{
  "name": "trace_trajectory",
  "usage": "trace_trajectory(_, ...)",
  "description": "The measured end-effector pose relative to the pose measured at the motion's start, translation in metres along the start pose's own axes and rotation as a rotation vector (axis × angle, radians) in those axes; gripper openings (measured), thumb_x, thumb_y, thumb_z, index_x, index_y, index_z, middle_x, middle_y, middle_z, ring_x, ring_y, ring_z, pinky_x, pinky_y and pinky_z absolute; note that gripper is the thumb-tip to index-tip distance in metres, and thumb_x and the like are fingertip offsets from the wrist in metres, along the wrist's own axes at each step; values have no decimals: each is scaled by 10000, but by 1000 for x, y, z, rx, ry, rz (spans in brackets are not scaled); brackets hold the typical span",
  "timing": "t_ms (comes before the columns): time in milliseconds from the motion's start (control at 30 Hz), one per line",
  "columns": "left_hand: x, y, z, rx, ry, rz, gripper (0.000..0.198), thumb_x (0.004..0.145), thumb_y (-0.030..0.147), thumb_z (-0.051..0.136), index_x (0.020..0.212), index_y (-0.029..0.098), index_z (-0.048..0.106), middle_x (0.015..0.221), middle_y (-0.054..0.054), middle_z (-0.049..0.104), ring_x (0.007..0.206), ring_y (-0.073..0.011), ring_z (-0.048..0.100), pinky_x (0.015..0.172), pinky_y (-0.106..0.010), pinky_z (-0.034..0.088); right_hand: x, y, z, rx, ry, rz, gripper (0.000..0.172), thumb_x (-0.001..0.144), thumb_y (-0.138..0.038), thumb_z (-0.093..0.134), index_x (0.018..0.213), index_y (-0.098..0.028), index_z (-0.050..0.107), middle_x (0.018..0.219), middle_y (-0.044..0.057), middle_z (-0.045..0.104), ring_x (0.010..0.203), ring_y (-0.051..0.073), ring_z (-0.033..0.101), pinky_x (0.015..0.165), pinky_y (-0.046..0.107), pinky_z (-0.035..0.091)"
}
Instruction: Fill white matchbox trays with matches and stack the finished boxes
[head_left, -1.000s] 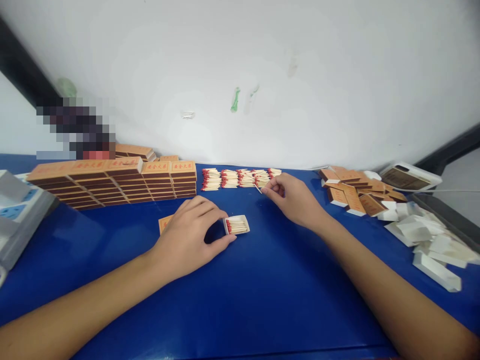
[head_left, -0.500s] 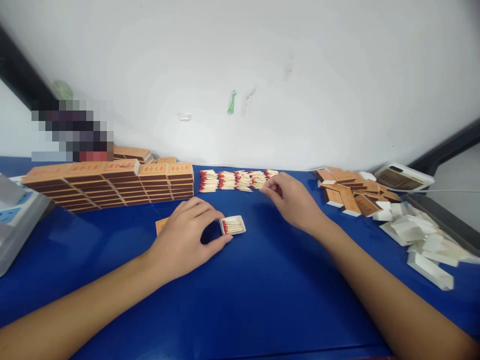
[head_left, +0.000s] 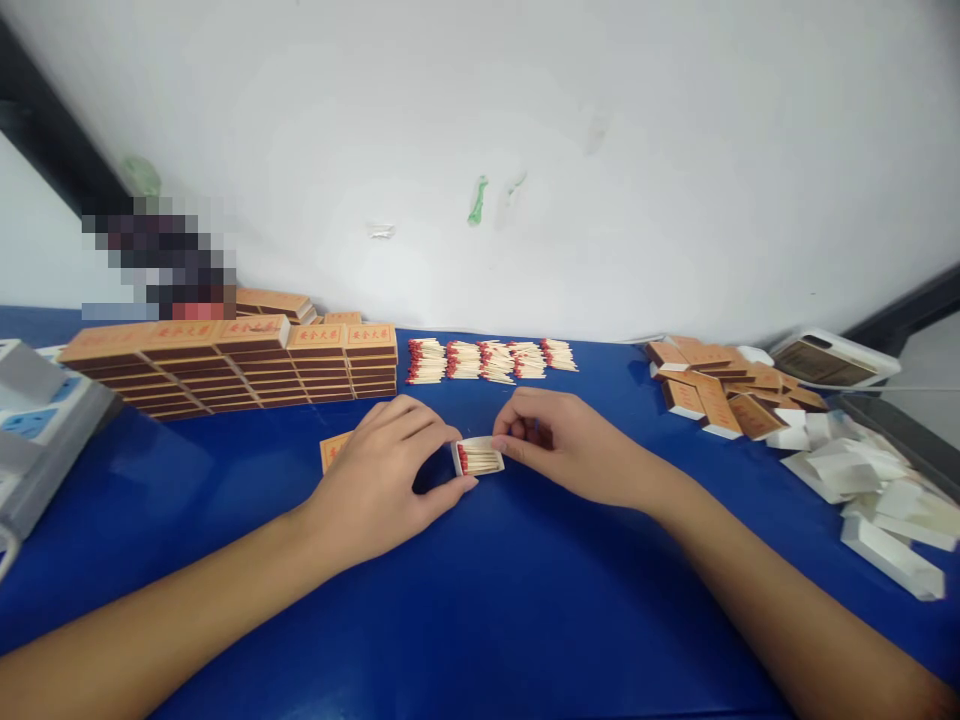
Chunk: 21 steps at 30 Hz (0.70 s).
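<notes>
Head: left hand (head_left: 386, 465) arched, right hand (head_left: 577, 442) curled, opposite ends of tray (head_left: 474, 442).

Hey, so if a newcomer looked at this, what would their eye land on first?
Probably the middle: the left hand holds the left end of a small white tray of red-tipped matches, with the right hand at its right end. Next, perhaps, the row of match piles behind them, near the wall, and the stacked orange boxes to their left.
</notes>
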<state>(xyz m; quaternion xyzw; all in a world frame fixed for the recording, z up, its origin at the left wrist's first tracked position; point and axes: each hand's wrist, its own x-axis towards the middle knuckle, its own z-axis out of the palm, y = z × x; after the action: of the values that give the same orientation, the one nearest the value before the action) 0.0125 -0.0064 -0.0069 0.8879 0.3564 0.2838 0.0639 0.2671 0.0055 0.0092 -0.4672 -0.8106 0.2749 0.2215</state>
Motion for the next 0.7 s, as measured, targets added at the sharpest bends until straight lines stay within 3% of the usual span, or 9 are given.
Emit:
trace_trajectory(167, 0, 2, 0, -9, -10, 14, 238, 938, 366, 775, 1097, 193, 734, 1058, -63, 747, 1066, -265, 658, 959, -449, 522, 14, 36, -2, -221, 339, 50, 59, 946, -252, 670, 936, -207, 706, 819, 31, 663, 748, 197, 583, 702, 336, 459)
trace_trajectory(233, 0, 2, 0, -11, -10, 14, 238, 943, 366, 769, 1101, 193, 733, 1061, -67, 747, 1065, -266, 658, 964, -454, 522, 19, 51, -2, -318, 408, 28, 59, 927, -229, 677, 974, -199, 698, 879, 60, 675, 843, 235, 602, 786, 372, 473)
trace_trajectory(433, 0, 1, 0, -3, 0, 9, 228, 951, 380, 756, 1094, 205, 728, 1061, -70, 747, 1060, -264, 660, 943, -441, 532, 26, 75, -6, -391, 448, 17, 55, 957, -258, 639, 947, -207, 658, 965, 97, 690, 946, 280, 593, 867, 410, 466)
trace_trajectory(700, -1, 1, -1, 2, 4, 14, 215, 954, 379, 751, 1089, 214, 727, 1057, -67, 749, 1054, -261, 663, 943, -438, 534, 24, 80, -16, -405, 334, 58, 125, 975, -248, 587, 860, -213, 620, 928, 106, 663, 949, 289, 561, 866, 420, 451)
